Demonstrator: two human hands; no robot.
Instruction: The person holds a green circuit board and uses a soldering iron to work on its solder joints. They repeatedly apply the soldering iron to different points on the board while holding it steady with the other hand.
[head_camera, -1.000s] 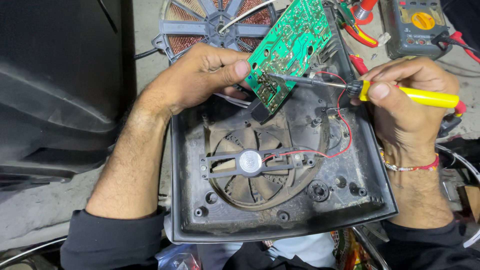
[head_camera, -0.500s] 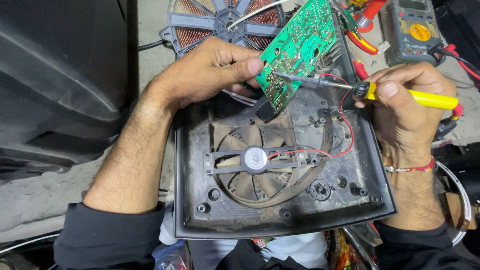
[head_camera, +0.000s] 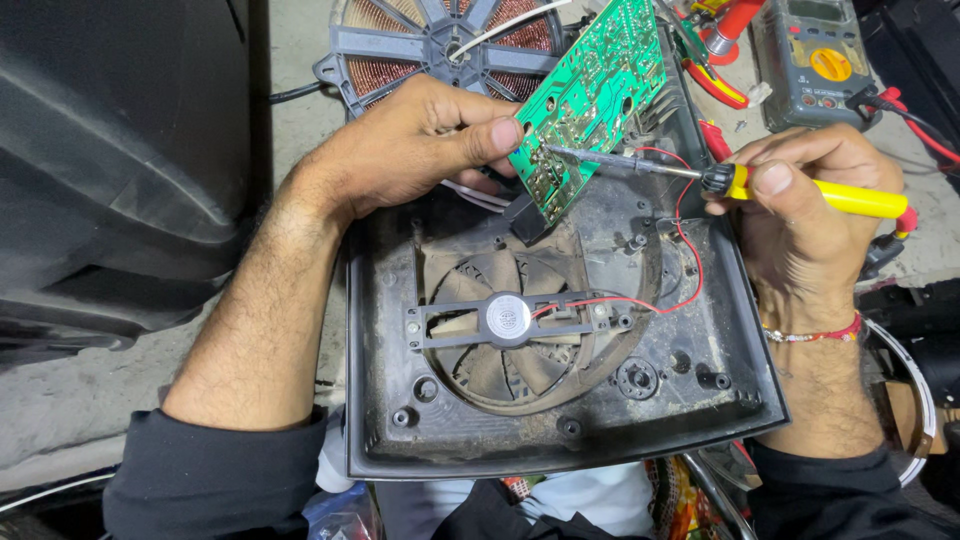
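1. Firmly, a green circuit board is pinched at its lower edge by the left hand, tilted above the housing.
2. A yellow-handled soldering iron is clenched in the right hand, its tip touching the board's lower part.
3. Below both grips, a dusty black housing with a fan is seen.
4. Beyond the board, a copper coil and a multimeter are laid.

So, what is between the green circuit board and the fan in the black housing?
In the head view, a small black part hangs from the green circuit board, above the fan.
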